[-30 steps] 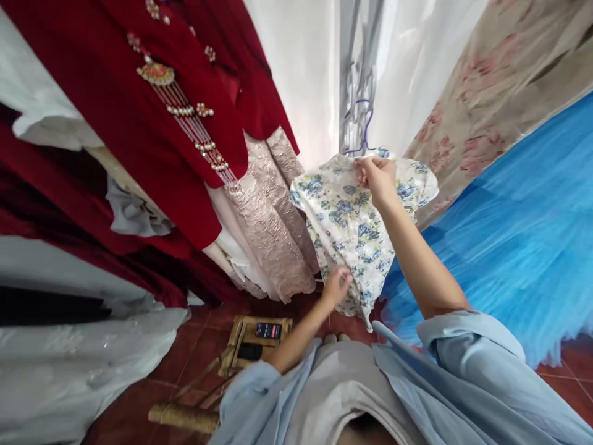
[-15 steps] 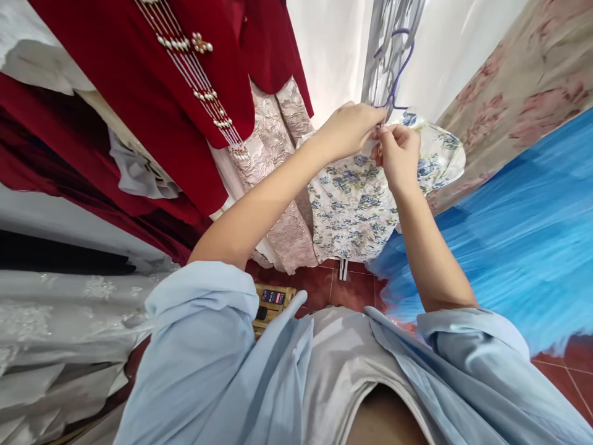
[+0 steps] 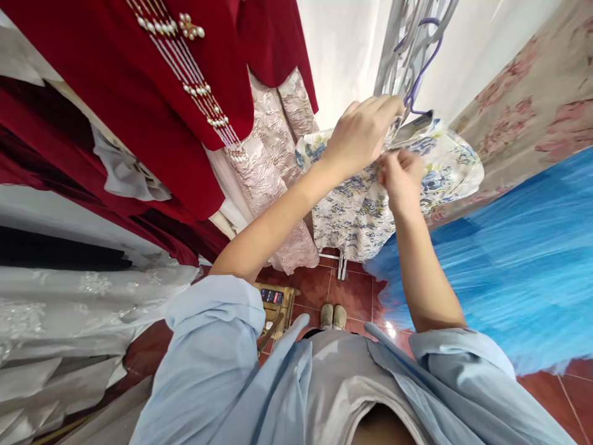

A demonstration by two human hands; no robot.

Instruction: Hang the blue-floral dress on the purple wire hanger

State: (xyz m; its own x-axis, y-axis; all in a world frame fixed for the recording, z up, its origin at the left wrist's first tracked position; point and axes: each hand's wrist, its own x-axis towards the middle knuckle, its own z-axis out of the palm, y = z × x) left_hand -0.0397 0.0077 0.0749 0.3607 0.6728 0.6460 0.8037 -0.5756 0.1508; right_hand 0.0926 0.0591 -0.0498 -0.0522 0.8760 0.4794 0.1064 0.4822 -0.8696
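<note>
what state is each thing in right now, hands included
floral dress: hanging on the hanger, neckline pinched by both hands
purple hanger: hooked up high, inside the dress
left hand: grip shut on the floral dress collar
right hand: grip shut on the floral dress
red garment: hanging, beaded
blue tulle: hanging, spread out

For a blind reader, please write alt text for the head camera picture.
Both hands, left hand and right hand, pinch the neckline of a floral dress on a purple hanger, between a red beaded garment and blue tulle.
</note>
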